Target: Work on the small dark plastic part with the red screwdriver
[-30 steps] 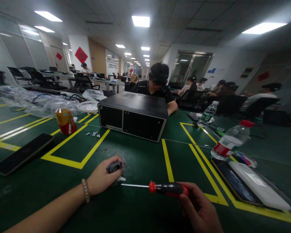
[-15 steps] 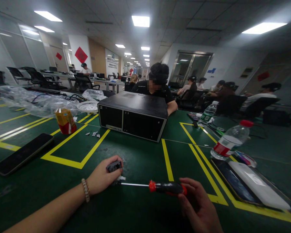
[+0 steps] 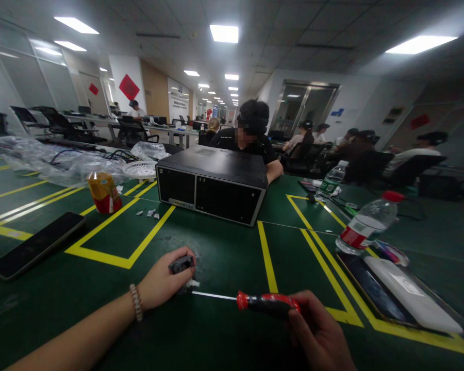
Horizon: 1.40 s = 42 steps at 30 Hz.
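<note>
My left hand (image 3: pixel 165 279), with a beaded bracelet (image 3: pixel 136 302) at its wrist, is closed around a small dark grey plastic part (image 3: pixel 181 264) just above the green table. My right hand (image 3: pixel 320 325) grips the rear end of a red and black screwdriver (image 3: pixel 268 303) between thumb and fingers. The screwdriver lies nearly level, its shaft pointing left. Its tip reaches the underside of the part by my left hand; the exact contact is hidden. A scrap of white (image 3: pixel 193 283) shows beside the tip.
A black computer case (image 3: pixel 212 185) stands ahead, a person (image 3: pixel 251 134) behind it. To the left are a phone (image 3: pixel 38 243), a drink bottle (image 3: pixel 103 193), plastic wrap (image 3: pixel 73 165) and a white basket (image 3: pixel 140 170). A red-capped bottle (image 3: pixel 367 224) and a white device (image 3: pixel 413 293) lie right.
The screwdriver handle has turned about its long axis, showing more red on top. My right fingers have shifted with it, while my left hand has stayed nearly still.
</note>
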Tool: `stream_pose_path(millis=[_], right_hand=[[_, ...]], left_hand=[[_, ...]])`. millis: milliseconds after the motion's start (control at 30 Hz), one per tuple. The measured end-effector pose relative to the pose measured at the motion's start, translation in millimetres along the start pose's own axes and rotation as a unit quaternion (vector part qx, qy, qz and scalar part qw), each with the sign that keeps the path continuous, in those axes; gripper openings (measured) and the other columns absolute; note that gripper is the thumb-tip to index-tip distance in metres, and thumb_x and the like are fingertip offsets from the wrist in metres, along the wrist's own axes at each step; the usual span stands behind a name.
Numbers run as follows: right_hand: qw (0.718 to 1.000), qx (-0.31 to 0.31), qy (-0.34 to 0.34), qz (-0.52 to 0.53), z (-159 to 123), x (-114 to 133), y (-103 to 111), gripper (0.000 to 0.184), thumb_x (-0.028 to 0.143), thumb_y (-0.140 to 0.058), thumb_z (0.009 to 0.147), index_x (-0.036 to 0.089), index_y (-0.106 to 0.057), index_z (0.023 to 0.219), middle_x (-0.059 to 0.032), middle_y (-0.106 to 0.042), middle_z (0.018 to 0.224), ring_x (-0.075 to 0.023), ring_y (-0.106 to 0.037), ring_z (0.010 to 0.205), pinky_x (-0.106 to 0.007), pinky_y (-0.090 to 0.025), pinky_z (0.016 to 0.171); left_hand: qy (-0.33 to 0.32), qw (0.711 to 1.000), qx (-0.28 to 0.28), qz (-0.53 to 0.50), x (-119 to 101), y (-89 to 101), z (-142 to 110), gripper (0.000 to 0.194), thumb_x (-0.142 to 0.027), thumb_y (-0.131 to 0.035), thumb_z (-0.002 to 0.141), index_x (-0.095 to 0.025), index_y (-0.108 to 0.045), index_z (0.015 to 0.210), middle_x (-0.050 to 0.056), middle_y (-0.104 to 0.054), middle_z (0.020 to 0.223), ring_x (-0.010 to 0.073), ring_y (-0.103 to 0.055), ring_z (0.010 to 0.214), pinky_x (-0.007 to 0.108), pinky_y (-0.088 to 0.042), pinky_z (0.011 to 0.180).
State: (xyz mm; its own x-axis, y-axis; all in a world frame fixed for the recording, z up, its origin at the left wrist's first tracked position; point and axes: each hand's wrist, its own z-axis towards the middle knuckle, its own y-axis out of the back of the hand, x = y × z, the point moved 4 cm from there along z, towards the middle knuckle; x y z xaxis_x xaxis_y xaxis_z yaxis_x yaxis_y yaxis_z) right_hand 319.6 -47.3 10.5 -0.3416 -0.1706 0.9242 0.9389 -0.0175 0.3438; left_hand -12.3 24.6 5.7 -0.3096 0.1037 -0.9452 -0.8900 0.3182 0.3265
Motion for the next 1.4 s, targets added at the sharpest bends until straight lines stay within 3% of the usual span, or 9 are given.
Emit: stream_pose_path(millis=[100,267,500,700,833,900,1200,1400], right_hand=[[0.999,0.027,0.013,-0.021,1.4,0.0,-0.9,0.045,0.068,-0.059,0.094,0.023,-0.066,0.097,0.0012,-0.062,0.062,-0.0152,-0.057,0.047,-0.024,-0.047,0.042],[0.999,-0.033,0.008,-0.031,-1.2,1.4,-0.4,0.043,0.061,-0.058,0.097,0.025,-0.061,0.12,-0.0023,-0.067,0.076,-0.0167,-0.059,0.051,-0.027,-0.05,0.044],[0.998,-0.012,0.038,-0.04,-3.5,-4.2,1.8,0.042,0.048,-0.06,0.099,0.027,-0.057,0.135,-0.0069,-0.071,0.089,-0.0186,-0.062,0.055,-0.03,-0.055,0.048],[0.999,-0.005,0.014,-0.036,-2.4,0.1,1.1,0.039,0.051,-0.059,0.099,0.024,-0.06,0.126,-0.0023,-0.067,0.075,-0.0185,-0.06,0.054,-0.029,-0.052,0.048],[0.999,0.011,-0.01,-0.03,-0.9,3.4,-0.3,0.042,0.064,-0.056,0.096,0.023,-0.065,0.099,0.0008,-0.061,0.066,-0.0161,-0.056,0.051,-0.026,-0.046,0.046],[0.999,0.014,-0.014,-0.035,-0.3,3.6,-0.5,0.046,0.067,-0.056,0.095,0.023,-0.064,0.095,0.0012,-0.06,0.065,-0.0156,-0.055,0.051,-0.025,-0.045,0.044],[0.999,-0.014,0.02,-0.04,-2.7,-3.0,1.6,0.038,0.052,-0.059,0.098,0.027,-0.057,0.127,-0.0041,-0.068,0.085,-0.0183,-0.063,0.057,-0.029,-0.053,0.047],[0.999,0.026,0.027,-0.039,-1.9,-6.1,3.3,0.035,0.039,-0.059,0.1,0.028,-0.052,0.132,-0.0038,-0.068,0.085,-0.0187,-0.064,0.057,-0.031,-0.056,0.052]], left_hand=[[-0.006,1.0,-0.003,0.003,-0.3,0.1,-0.3,0.016,-0.031,-0.061,0.091,-0.019,-0.061,0.101,0.004,-0.064,0.096,0.021,-0.062,0.083,0.033,-0.051,0.076],[-0.007,1.0,-0.017,0.021,-2.7,0.2,-0.9,0.016,-0.033,-0.061,0.09,-0.02,-0.062,0.1,0.004,-0.064,0.094,0.0214,-0.062,0.084,0.033,-0.05,0.076],[-0.003,1.0,-0.022,0.021,-3.6,0.0,-1.7,0.015,-0.032,-0.061,0.09,-0.02,-0.062,0.099,0.005,-0.065,0.095,0.0222,-0.062,0.086,0.034,-0.05,0.078],[-0.002,1.0,-0.013,0.006,-3.0,0.1,-1.4,0.015,-0.032,-0.06,0.091,-0.019,-0.06,0.099,0.005,-0.065,0.096,0.0212,-0.062,0.083,0.034,-0.05,0.075],[0.007,1.0,-0.008,0.0,-2.0,-0.3,-1.3,0.017,-0.034,-0.06,0.091,-0.019,-0.061,0.1,0.005,-0.065,0.095,0.0216,-0.063,0.082,0.034,-0.05,0.072],[0.001,1.0,-0.013,0.008,-2.3,-0.2,-1.2,0.016,-0.033,-0.06,0.09,-0.019,-0.061,0.099,0.004,-0.065,0.092,0.0212,-0.062,0.08,0.033,-0.05,0.072],[-0.004,1.0,-0.013,0.02,-2.4,0.3,-1.2,0.015,-0.032,-0.06,0.091,-0.02,-0.061,0.1,0.005,-0.065,0.097,0.022,-0.062,0.084,0.034,-0.05,0.075],[-0.01,0.999,-0.013,0.03,-1.1,1.2,0.1,0.014,-0.03,-0.06,0.091,-0.019,-0.061,0.1,0.005,-0.064,0.096,0.0224,-0.062,0.086,0.035,-0.05,0.077]])
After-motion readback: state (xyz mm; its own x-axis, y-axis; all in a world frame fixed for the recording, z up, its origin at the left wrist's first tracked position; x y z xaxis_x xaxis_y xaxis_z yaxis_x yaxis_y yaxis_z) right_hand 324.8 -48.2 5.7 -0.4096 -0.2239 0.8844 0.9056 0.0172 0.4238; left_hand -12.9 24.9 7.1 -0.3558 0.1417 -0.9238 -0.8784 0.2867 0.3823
